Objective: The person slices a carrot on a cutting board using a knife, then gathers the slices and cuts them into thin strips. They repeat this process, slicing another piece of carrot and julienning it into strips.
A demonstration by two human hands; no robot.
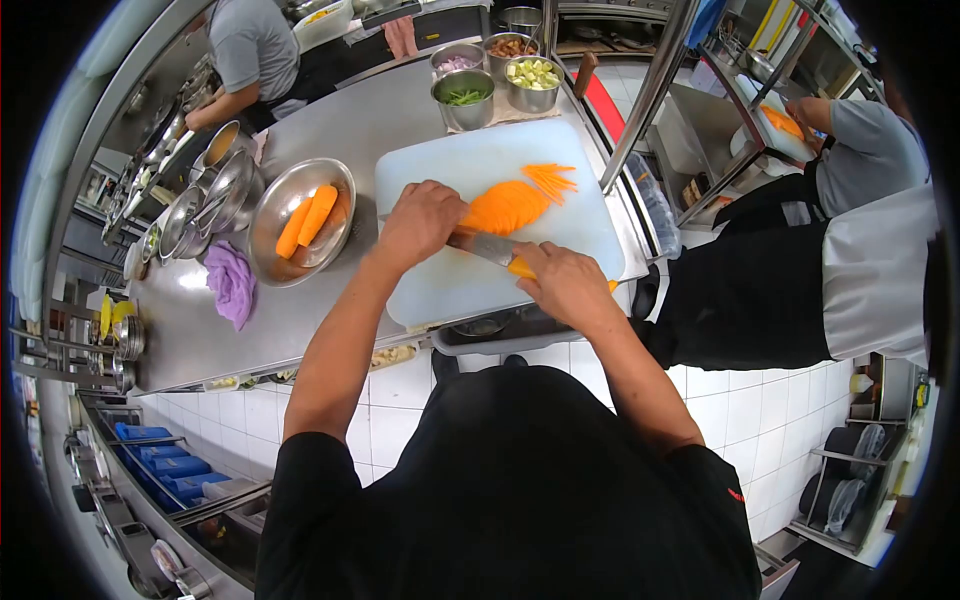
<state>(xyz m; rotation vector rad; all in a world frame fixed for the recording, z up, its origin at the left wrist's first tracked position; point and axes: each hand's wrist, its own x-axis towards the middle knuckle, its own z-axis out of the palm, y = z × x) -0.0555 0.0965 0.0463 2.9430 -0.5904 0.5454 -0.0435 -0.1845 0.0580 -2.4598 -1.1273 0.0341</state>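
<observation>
No brand, label or legible writing visible anywhere on the counter.

Far left, about 9 o'clock from the cutting board: a crumpled purple cloth (231, 283) lies on the steel counter (330, 130). Just right of it, a steel bowl (300, 222) holds two peeled carrot pieces (306, 220), lying side by side, tilted.

Centre: white cutting board (470, 285). My left hand (419, 222) sits at the board's 9 o'clock portion, fingers curled down and pressing on the near end of the stack of carrot slices (505, 207). Fingertips hidden under the knuckles; grip reads as a claw hold, closed on the slices.

At 1 o'clock from the slices, touching them: a small fan of carrot strips (551, 180).

My right hand (566, 285), at the board's 5 o'clock edge, is clenched around the yellow handle of a knife (492, 250). The blade runs toward 10 o'clock, its far end against the left hand's knuckles, just below the slices.

At 12 o'clock beyond the board: three steel containers, one with green pieces (465, 97), one with pale cubes (533, 75), one with brown bits (509, 46).

Far right: another person in a dark apron (745, 285), standing beside the counter.
</observation>
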